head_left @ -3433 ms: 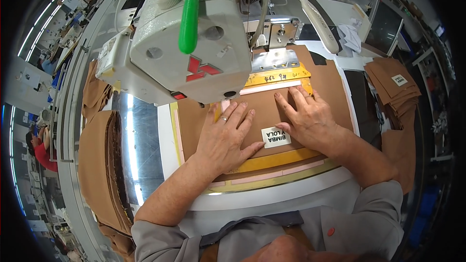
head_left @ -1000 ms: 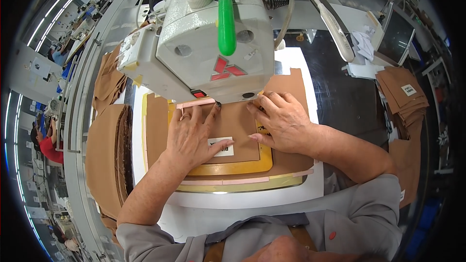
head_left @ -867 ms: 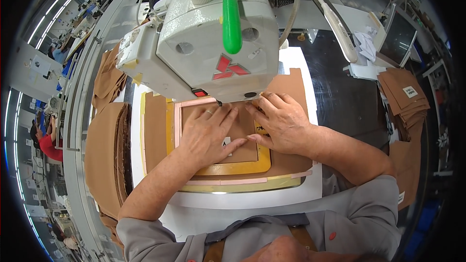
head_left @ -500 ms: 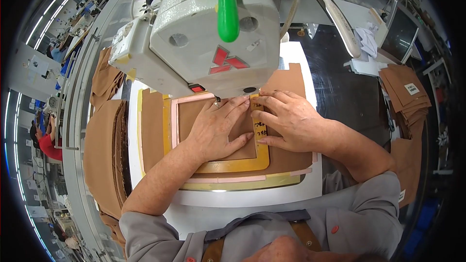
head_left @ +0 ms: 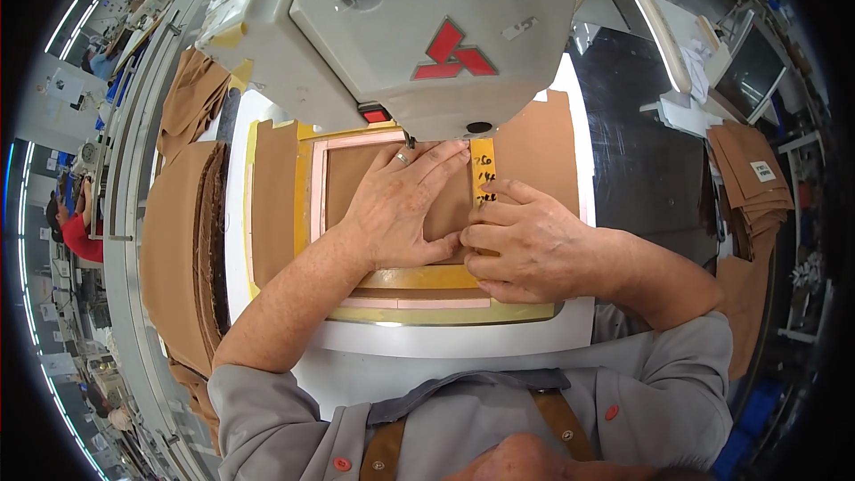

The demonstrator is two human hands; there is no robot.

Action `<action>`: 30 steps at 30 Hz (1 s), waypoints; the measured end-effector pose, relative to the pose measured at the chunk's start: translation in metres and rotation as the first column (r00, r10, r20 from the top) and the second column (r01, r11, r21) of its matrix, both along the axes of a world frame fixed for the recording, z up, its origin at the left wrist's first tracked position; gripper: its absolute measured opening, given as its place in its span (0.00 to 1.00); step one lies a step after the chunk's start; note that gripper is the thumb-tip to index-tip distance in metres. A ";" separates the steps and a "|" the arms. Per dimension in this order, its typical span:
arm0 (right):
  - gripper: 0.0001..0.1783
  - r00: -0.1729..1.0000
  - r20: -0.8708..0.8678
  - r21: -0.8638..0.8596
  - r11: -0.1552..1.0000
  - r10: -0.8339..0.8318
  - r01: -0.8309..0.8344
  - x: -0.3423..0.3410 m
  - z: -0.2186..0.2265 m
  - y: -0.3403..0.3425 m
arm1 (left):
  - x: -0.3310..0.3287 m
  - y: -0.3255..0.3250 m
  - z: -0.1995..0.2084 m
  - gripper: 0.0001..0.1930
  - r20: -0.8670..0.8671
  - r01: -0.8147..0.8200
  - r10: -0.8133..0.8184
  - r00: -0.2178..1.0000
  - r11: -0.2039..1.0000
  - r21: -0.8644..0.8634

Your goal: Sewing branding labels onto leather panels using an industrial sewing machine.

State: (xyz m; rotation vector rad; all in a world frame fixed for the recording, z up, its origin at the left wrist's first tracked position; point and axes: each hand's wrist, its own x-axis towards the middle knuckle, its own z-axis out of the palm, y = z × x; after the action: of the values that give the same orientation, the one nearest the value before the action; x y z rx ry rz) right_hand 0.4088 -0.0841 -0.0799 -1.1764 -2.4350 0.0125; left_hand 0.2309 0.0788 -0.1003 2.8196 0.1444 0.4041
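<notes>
My left hand [head_left: 392, 205] lies spread on a brown fabric panel [head_left: 352, 180], inside the opening of a yellow frame [head_left: 414, 279]. Its fingertips reach toward the frame's far right corner, and a ring shows on one finger. At the frame's right bar, my right hand [head_left: 525, 239] has its fingers curled over the lower part, hiding the corner there. Above my fingers hangs the head of a pale grey sewing machine [head_left: 356, 44], with its needle area close beyond my left hand. A pale pink strip [head_left: 318, 187] lines the frame's inner edge.
A thick stack of brown pieces [head_left: 174, 214] stands at my left, with more brown fabric [head_left: 191, 98] behind it. Labelled brown pieces [head_left: 744, 165] lie at the right, near a monitor [head_left: 753, 76]. A white board [head_left: 445, 338] lies under the work.
My right hand has slid down the frame's right bar toward me, and its fingers have curled. My left hand stays flat on the panel. The whole view has shifted slightly.
</notes>
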 end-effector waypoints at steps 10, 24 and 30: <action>0.11 0.996 0.068 -0.090 0.994 -0.054 0.061 -0.004 0.002 -0.008 | -0.004 -0.005 0.002 0.37 -0.042 0.007 -0.004 0.999 0.998 0.069; 0.15 0.983 0.161 -0.090 0.991 -0.084 0.099 -0.006 0.007 -0.009 | -0.004 -0.008 0.006 0.36 -0.077 -0.029 0.036 0.996 0.995 0.097; 0.19 0.960 0.247 -0.140 0.976 -0.130 0.167 -0.004 0.008 -0.010 | -0.009 -0.011 0.006 0.29 -0.007 0.047 -0.046 0.999 0.992 0.119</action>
State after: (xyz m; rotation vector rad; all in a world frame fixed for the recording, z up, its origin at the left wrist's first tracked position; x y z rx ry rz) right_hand 0.4047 -0.0940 -0.0717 -1.5080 -2.5810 0.0233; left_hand 0.2217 0.0679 -0.0944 2.9353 0.0568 0.4086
